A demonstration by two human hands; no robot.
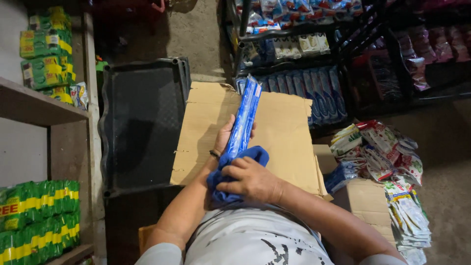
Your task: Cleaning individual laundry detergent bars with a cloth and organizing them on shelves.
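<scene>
Down below the camera, a person's two hands work close to the body. The left hand is under a long blue packet, and its grip is closed around the packet, with the fingers curled at the far side. The packet is thin and shiny, and it points up and away from the person, a bit tilted. The right hand presses a dark blue cloth against the low end of the packet, with its grip closed on the cloth. The cloth is bunched up, wraps around the bottom of the packet and touches both hands. A dark band sits on the left wrist. Under the hands lies a flat brown cardboard sheet, torn at some edges. Just to the left of the cardboard is a black plastic tray resting on the floor. Ahead of the cardboard stands a dark rack with rows of blue and white packets. To the right, on the floor, lies a pile of small sachets in white, red and green, partly on a cardboard box. On the left, wooden shelves hold green and yellow packs.
</scene>
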